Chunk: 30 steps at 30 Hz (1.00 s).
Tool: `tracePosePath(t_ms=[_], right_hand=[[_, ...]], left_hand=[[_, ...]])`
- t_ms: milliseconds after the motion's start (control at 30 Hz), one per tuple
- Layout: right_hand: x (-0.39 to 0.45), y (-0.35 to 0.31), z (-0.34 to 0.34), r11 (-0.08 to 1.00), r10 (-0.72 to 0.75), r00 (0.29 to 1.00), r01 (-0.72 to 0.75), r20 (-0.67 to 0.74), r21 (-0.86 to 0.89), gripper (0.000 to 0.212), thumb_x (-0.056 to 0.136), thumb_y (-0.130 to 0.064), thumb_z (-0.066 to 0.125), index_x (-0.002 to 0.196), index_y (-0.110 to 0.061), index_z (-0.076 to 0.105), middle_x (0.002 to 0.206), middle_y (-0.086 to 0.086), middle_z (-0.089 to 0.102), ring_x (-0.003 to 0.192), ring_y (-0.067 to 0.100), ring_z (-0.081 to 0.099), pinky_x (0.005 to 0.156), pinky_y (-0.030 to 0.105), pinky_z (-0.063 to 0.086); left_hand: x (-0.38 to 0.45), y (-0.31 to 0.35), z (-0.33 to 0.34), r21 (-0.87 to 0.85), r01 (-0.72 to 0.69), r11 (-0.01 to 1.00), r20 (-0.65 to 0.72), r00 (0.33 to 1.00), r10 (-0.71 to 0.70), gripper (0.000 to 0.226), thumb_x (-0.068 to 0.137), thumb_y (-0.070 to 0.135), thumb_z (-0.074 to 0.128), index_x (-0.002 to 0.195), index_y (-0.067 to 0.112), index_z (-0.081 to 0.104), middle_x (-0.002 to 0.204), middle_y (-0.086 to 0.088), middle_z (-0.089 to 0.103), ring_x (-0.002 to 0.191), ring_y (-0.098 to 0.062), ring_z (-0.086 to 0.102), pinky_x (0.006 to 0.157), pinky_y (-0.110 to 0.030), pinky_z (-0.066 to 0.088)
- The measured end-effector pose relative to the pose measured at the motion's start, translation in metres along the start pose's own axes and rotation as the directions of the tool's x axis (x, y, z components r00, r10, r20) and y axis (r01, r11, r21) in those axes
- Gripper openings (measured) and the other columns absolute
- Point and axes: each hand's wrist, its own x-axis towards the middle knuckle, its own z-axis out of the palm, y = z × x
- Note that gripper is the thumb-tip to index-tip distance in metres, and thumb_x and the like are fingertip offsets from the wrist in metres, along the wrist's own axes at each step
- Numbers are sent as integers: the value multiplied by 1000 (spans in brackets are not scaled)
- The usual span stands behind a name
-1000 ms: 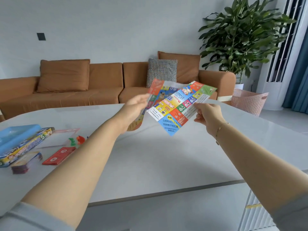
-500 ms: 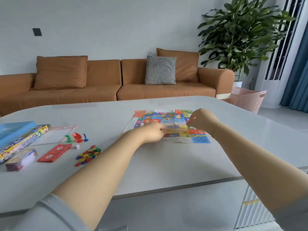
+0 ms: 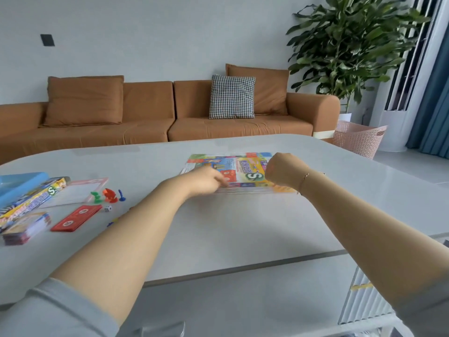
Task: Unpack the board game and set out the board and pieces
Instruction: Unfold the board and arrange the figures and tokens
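Board point(image 3: 239, 170) now opened wider, flat on counter point(image 3: 243, 227); left hand point(image 3: 206, 180) and right hand point(image 3: 283, 171) on its near half, grips seemingly pinching, blurred.

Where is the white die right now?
In the head view, the white die lies on the table's left side, just below the green, red and blue pawns and beside the red card stack's upper right corner.

A: What is behind the white table point(image 3: 243, 239)?

B: A long brown sofa point(image 3: 150, 122) against a pale wall, with a black-and-white checked cushion point(image 3: 232, 96).

A: And to its right?

B: A tall leafy plant point(image 3: 349, 45), a pink lattice basket point(image 3: 358, 137) and blue curtains point(image 3: 435, 113).
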Motion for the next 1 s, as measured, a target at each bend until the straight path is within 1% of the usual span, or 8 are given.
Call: tracePosePath(t_ms=[100,200,300,433,567,667,800,1000], right_hand=[[-3,-6,2,999,-18,997,22,72,-48,13,79,-21,53,68,-14,54,72,2,55,64,21,53,53,22,40],[-4,3,1,998,13,997,-9,77,-59,20,79,-17,55,94,-14,67,90,3,65,81,24,62,69,24,48],[-9,11,-2,988,80,997,-82,-18,-134,16,82,-5,48,93,-13,56,95,5,59,90,26,55,79,28,37],[-7,8,-5,997,67,996,-69,-67,-26,24,84,-9,51,104,-8,63,105,12,63,94,31,60,76,29,45],[-3,-3,-3,994,-26,998,33,64,-104,30,86,-35,58,83,-5,62,80,7,56,67,21,52,56,25,39],[-6,0,-2,986,-85,993,95,79,-134,34,84,-34,64,103,-7,69,103,9,63,94,25,61,74,29,48],[-7,7,-4,997,-61,998,62,25,-48,38,85,-37,63,107,-6,68,112,11,65,102,27,60,79,30,49],[-11,0,24,975,-220,964,210,147,77,46,96,-49,39,126,-15,49,134,6,47,123,27,45,103,37,36]], left_hand=[[-2,10,-4,-291,-62,955,-41,998,52,41,91,-1,36,114,17,65,101,-1,65,80,-7,58,59,-10,42],[6,-12,-4,-133,-5,991,-161,987,-17,43,88,3,38,115,24,64,125,3,59,113,-14,55,94,-27,45],[5,-31,4,124,81,989,-69,995,-73,33,95,22,41,121,32,59,136,3,50,125,-19,46,106,-36,36],[5,-12,3,285,15,958,-30,1000,-7,30,97,33,39,116,33,62,124,1,55,124,-22,47,104,-34,33],[8,8,5,18,-77,997,24,997,77,26,95,32,46,109,27,67,115,3,65,112,-18,56,97,-30,43],[2,0,11,182,15,983,-72,997,-2,37,98,41,34,133,35,47,143,1,40,135,-22,34,108,-38,28],[-11,-9,23,281,147,948,93,979,-179,54,96,57,11,148,42,5,160,5,-3,147,-20,-5,118,-46,0],[-7,17,17,380,111,918,75,986,-150,54,96,58,17,145,37,25,156,-6,13,145,-26,3,113,-51,8]])
